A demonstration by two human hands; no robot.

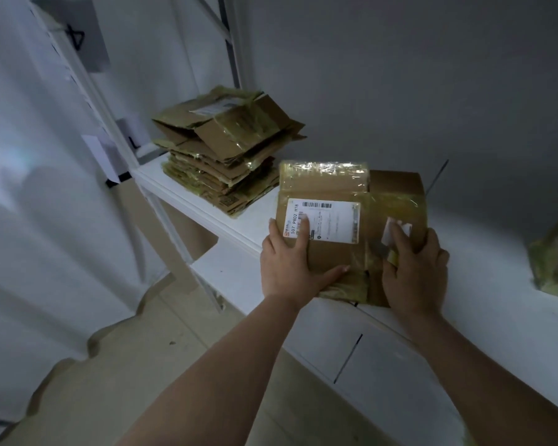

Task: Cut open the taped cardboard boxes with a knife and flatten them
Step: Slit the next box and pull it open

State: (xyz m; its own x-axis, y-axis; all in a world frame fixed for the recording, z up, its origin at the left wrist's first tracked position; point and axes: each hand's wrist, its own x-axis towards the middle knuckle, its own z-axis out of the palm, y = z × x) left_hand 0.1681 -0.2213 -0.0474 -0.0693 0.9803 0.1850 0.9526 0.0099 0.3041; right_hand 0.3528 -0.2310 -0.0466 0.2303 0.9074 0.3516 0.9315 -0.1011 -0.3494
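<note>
Single view, head-worn, wide-angle. Looks forward and down from standing height over both forearms, close on the white shelf (pixel 207 217) edge at arm's reach. Wall behind, floor (pixel 181 320) at lower left. Frame edges bend and blur.

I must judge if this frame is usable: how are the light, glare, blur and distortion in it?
Head view: dim overall, a brighter patch on the white shelf board; glare on the glossy yellowish tape of the brown taped cardboard box under both hands; the white shipping label partly readable; the stack of flattened brown cardboard boxes fairly sharp; left edge smeared, wide-angle bending of the white shelf post.
</note>
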